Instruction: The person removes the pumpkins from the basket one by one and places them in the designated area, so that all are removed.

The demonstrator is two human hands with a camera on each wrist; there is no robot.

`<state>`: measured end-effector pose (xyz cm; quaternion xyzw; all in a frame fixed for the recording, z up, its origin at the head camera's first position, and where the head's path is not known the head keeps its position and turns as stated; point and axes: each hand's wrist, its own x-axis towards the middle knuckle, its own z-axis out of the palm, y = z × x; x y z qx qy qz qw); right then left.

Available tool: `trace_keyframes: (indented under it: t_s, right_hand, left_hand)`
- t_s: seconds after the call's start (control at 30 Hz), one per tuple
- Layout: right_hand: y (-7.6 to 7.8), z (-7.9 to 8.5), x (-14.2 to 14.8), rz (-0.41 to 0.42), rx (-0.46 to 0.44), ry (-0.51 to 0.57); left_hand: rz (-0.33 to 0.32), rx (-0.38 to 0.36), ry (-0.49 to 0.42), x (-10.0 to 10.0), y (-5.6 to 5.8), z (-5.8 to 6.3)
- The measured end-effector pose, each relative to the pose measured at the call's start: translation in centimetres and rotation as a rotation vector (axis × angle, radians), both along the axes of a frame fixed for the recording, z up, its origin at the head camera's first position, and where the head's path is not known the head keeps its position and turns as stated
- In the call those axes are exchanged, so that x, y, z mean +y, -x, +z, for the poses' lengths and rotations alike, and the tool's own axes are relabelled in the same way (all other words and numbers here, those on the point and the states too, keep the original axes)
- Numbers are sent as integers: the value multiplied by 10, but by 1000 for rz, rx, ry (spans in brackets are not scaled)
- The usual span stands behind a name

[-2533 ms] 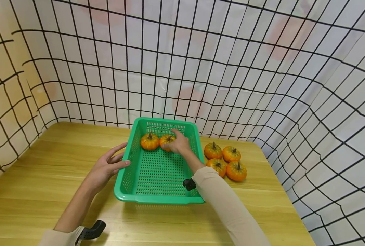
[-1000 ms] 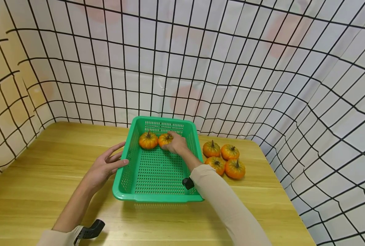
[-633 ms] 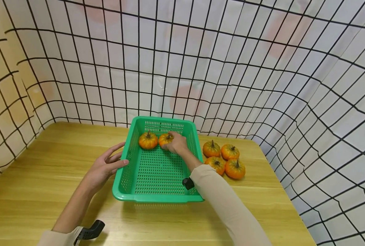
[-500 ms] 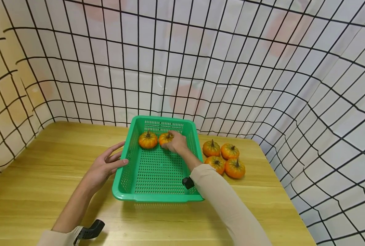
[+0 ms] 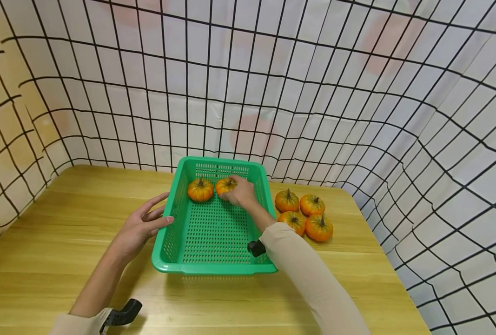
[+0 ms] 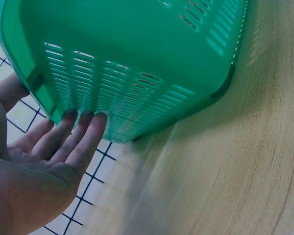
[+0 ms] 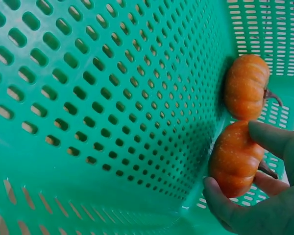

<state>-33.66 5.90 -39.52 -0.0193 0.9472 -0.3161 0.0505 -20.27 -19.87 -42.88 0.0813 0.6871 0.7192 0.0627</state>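
Observation:
Two small orange pumpkins sit side by side at the far end of a green plastic basket [image 5: 218, 269]. My right hand [image 5: 241, 191] reaches inside and holds the right-hand pumpkin [image 5: 224, 186] between thumb and fingers; the right wrist view shows this pumpkin [image 7: 235, 159] touching or nearly touching the left-hand pumpkin [image 7: 246, 87]. At the basket's left side, my left hand [image 5: 141, 229] has its thumb over the rim. In the left wrist view its other fingers [image 6: 85, 142] lie nearly straight against the slotted outer wall.
Several more pumpkins [image 5: 304, 216] stand clustered on the wooden table [image 5: 214, 307], just right of the basket. Black wire mesh [image 5: 231, 93] rises behind the table and along both sides, with pale sheeting behind it.
My right hand's fingers, more spread at first, have drawn in around the right-hand pumpkin, which now looks slightly tilted. The left hand stays at the basket's side; the view shifts slightly.

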Motion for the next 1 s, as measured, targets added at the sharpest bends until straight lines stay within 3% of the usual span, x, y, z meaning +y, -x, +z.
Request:
trace_keyframes:
  t_s: [0.2, 0.43, 0.67, 1.0]
  right_hand:
    - [-2, 10, 4, 27, 1, -5]
    - [-1, 23, 9, 89, 16, -90]
    - [-6, 35, 13, 129, 4, -26]
    - [-21, 55, 19, 178, 28, -39]
  left_hand:
    - [-1, 1, -6, 1, 0, 0]
    - [1, -3, -7, 2, 0, 1]
    - [-5, -1, -20, 1, -1, 1]
    - [-1, -4, -6, 1, -1, 1]
